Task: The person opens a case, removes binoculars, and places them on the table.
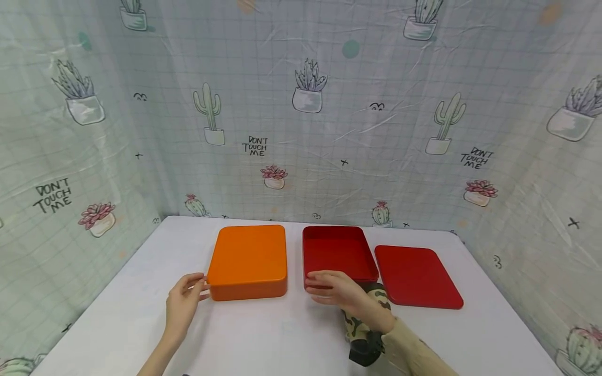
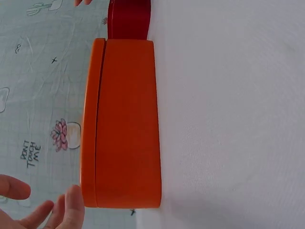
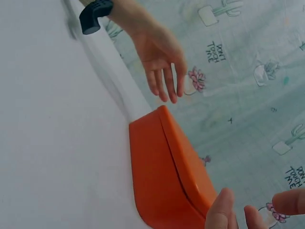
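Note:
An orange box with its lid on stands on the white table. At its near left corner is my left hand, fingers extended, fingertips right at the side of the box. In the left wrist view, the seam between the lid and the orange box shows. My right hand hovers at the near edge of an open red box, fingers fairly straight and holding nothing. The right wrist view shows the left hand with fingers pointing down near the far end of the orange box.
A flat red lid lies right of the red box. Under my right wrist shows a camouflage-patterned object with black ends. A patterned cloth hangs behind and beside the white table.

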### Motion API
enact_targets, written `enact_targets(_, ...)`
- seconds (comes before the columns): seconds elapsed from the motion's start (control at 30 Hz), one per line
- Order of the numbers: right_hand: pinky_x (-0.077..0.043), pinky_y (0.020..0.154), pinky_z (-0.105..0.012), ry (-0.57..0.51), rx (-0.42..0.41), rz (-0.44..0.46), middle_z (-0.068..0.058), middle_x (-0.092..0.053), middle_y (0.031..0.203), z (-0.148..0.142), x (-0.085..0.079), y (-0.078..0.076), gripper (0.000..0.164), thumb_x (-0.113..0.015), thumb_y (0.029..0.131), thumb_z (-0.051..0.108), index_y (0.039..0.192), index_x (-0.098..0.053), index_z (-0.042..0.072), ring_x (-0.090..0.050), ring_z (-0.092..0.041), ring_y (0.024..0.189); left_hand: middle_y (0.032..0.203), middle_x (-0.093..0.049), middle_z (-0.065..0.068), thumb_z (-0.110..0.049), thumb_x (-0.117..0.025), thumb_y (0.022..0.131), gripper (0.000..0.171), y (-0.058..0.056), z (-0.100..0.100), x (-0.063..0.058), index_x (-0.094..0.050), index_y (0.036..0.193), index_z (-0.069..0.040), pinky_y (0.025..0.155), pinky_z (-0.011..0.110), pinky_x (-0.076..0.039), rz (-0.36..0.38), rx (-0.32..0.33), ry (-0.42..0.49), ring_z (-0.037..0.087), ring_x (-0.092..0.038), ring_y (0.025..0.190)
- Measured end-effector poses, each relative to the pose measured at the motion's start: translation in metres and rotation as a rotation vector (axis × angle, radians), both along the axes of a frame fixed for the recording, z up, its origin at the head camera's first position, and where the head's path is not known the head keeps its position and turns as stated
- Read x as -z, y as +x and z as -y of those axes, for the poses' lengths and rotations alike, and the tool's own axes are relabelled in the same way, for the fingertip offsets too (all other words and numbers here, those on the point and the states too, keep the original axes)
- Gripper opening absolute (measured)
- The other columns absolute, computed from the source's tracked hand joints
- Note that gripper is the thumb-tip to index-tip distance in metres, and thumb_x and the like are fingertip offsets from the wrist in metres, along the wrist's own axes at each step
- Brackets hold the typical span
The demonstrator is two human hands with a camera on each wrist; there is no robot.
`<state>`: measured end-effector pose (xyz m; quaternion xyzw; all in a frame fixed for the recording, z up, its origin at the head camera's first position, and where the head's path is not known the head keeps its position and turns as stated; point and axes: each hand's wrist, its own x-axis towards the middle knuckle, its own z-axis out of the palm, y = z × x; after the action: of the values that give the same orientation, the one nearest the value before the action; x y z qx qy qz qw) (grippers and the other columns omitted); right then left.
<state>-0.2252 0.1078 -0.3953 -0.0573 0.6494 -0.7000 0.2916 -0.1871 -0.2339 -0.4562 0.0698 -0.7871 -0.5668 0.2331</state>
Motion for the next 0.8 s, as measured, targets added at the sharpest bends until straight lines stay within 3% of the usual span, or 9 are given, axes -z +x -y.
enact_targets(0.13, -0.046, 0.092, -0.036, -0.101, 0.040, 0.092, -0.020, -0.048, 0.129, 0.005, -0.001, 0.001, 0.053, -0.050, 0.091, 0.027, 0.132, -0.037, -0.003, -0.060, -0.018, 0.098, 0.094, -0.064, -0.004, -0.031, -0.053, 0.088, 0.037, -0.024, 0.023, 0.043, -0.054, 0.109, -0.001, 0.059, 0.019, -0.054, 0.004, -0.023, 0.092, 0.004, -0.065, 0.072)
enact_targets(0.2, -0.046, 0.093, -0.036, -0.132, 0.056, 0.116, -0.020, -0.048, 0.130, 0.008, 0.000, 0.000, 0.053, -0.050, 0.090, 0.026, 0.132, -0.037, -0.003, -0.060, -0.018, 0.098, 0.093, -0.063, -0.007, -0.033, -0.052, 0.088, 0.036, -0.029, 0.028, 0.049, -0.054, 0.110, -0.004, 0.060, 0.021, -0.054, 0.038, -0.043, 0.134, 0.004, -0.066, 0.072)
enact_targets(0.47, -0.040, 0.098, -0.040, -0.219, 0.069, 0.171, -0.027, -0.036, 0.137, 0.017, 0.001, 0.000, 0.050, -0.044, 0.094, 0.019, 0.135, -0.030, -0.005, -0.054, -0.029, 0.112, 0.087, -0.063, -0.015, -0.035, -0.053, 0.088, 0.043, -0.026, 0.030, 0.044, -0.048, 0.115, -0.001, 0.062, 0.022, -0.055, 0.128, -0.003, 0.269, 0.005, -0.066, 0.073)
enact_targets(0.8, -0.036, 0.102, -0.044, -0.245, 0.120, 0.230, -0.031, -0.027, 0.139, 0.028, 0.006, -0.004, 0.049, -0.039, 0.095, 0.015, 0.136, -0.025, -0.008, -0.039, -0.040, 0.124, 0.085, -0.063, -0.015, -0.033, -0.053, 0.088, 0.047, -0.024, 0.028, 0.040, -0.044, 0.118, 0.002, 0.064, 0.022, -0.055, 0.161, 0.044, 0.313, 0.005, -0.066, 0.074)
